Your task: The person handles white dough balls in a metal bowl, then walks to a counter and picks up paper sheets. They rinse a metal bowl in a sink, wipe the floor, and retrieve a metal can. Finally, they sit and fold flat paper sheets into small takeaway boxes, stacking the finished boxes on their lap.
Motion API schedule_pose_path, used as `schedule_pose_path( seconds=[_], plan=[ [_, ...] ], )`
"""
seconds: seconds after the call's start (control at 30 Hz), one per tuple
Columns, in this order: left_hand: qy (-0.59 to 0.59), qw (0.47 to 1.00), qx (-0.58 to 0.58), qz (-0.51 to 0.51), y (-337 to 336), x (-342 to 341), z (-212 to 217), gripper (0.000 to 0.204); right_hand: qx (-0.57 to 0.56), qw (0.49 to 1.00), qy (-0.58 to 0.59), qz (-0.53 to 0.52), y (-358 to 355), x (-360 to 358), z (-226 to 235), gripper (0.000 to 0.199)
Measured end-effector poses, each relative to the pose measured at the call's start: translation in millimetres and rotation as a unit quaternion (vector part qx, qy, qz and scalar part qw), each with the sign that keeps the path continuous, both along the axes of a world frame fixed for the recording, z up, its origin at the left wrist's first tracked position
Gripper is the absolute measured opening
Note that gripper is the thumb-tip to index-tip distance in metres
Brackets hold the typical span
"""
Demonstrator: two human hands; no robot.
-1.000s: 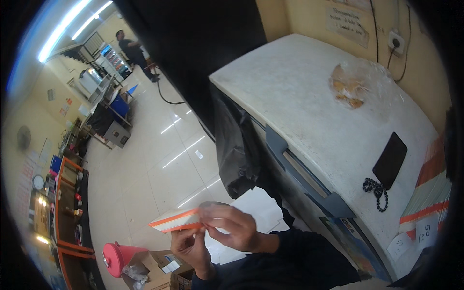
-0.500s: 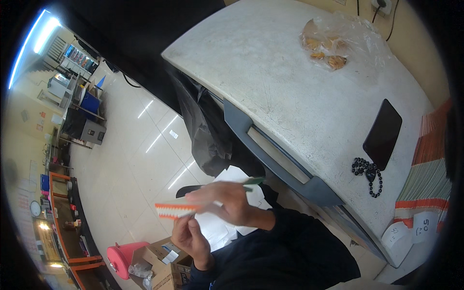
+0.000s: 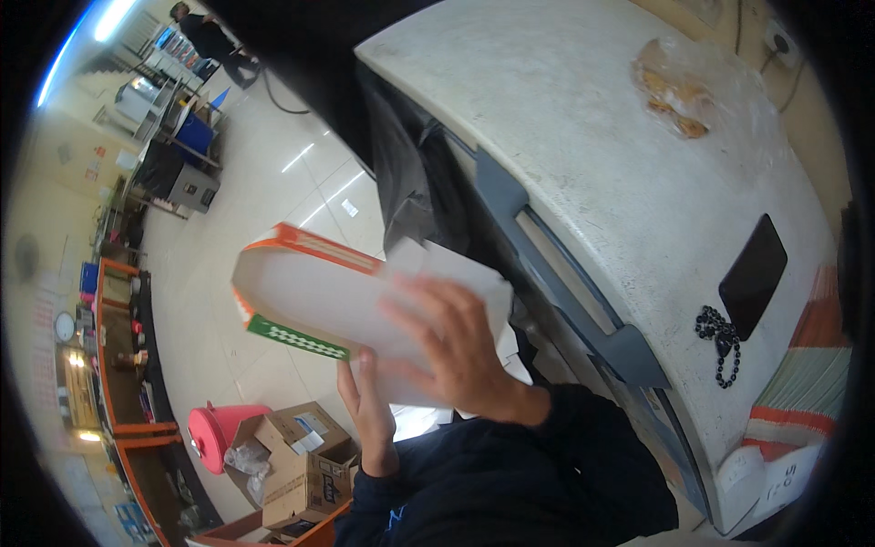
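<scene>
A paper food tray (image 3: 314,287), white inside with orange and green patterned walls, stands raised over my lap. One end of it is folded up into a rounded wall. My left hand (image 3: 369,410) grips its lower green edge with the fingers closed. Over the tray's right part is my right hand (image 3: 456,342), blurred, its fingers stretched out and apart. Whether it touches the card cannot be told. Beneath and behind the tray lie white card sheets (image 3: 456,264) on my lap.
To my right a white table (image 3: 547,137) carries a phone (image 3: 755,273), black beads (image 3: 720,346), a plastic bag (image 3: 720,91) of food and stacked folded cards (image 3: 802,374). Cardboard boxes (image 3: 301,492) and a pink bin (image 3: 214,438) stand lower left. A person (image 3: 210,41) is far off.
The tray has turned from edge-on to show its white inside, and it is higher. My right hand has moved lower and right over it. A distant person has come into view.
</scene>
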State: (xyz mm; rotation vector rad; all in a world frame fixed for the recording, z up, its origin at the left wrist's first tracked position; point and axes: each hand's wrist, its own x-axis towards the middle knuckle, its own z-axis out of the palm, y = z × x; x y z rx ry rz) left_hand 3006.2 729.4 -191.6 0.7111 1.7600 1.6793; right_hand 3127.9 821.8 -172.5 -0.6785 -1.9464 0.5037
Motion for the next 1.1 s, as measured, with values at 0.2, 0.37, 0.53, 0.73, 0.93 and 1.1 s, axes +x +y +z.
schedule_pose_path(
  seconds=[0.2, 0.37, 0.53, 0.73, 0.93, 1.1],
  plan=[
    [0.001, 0.990, 0.091, 0.106, -4, -12, -7, 0.056, 0.005, 0.992, -0.074, 0.098, -37, -14, -26, 0.045],
    [-0.124, 0.928, 0.351, -0.004, -12, -33, -15, 0.071, 0.025, 0.992, -0.002, 0.120, -30, -21, -24, 0.033],
    [-0.023, 0.997, 0.075, -0.025, -25, -68, -16, 0.056, 0.013, 0.988, 0.044, 0.146, -23, -15, -5, 0.036],
    [-0.284, 0.953, 0.036, -0.102, -45, -59, -38, 0.038, 0.169, 0.969, 0.025, 0.176, -19, -9, 2, 0.029],
    [-0.200, 0.977, 0.058, -0.032, -65, -60, -34, 0.038, 0.058, 0.963, -0.011, 0.264, -18, -17, -9, 0.028],
    [-0.108, 0.985, 0.137, -0.004, -79, -66, -19, 0.045, -0.045, 0.961, 0.050, 0.269, -27, -30, -20, 0.022]
  ],
)
